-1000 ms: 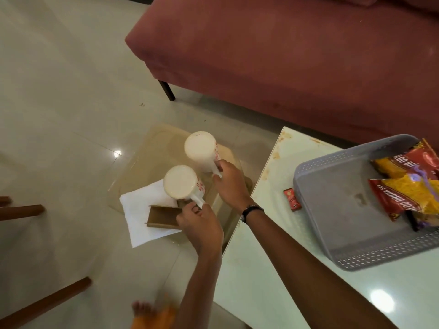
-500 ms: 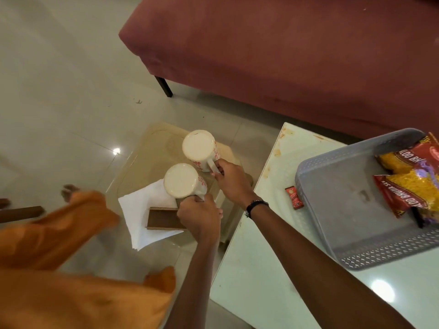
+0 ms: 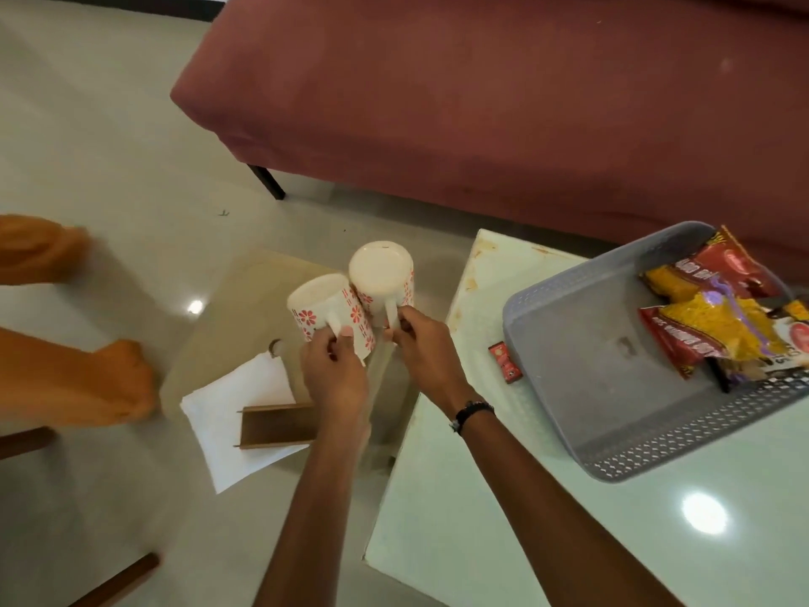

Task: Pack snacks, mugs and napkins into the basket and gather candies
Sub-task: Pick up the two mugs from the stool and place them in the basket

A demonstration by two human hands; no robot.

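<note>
My left hand (image 3: 335, 378) grips the handle of a white mug with red flowers (image 3: 324, 315), tilted and lifted above the low glass table (image 3: 245, 291). My right hand (image 3: 427, 350) holds a second, matching mug (image 3: 381, 273) by its handle, base facing me. The two mugs touch. White napkins (image 3: 238, 405) lie on the low table under a brown wooden holder (image 3: 276, 424). The grey basket (image 3: 582, 374) sits on the white table (image 3: 481, 519) to the right, with snack packets (image 3: 718, 317) in its far corner. A small red candy (image 3: 505, 368) lies beside the basket.
A dark red sofa (image 3: 481, 102) runs along the back. Another person in orange clothing (image 3: 70, 378) is at the left edge over the floor. Brown wooden furniture legs (image 3: 118, 578) show at the lower left.
Both hands have lifted the mugs off the low table and tilted them, showing the flower pattern. The person in orange has shifted toward the left edge.
</note>
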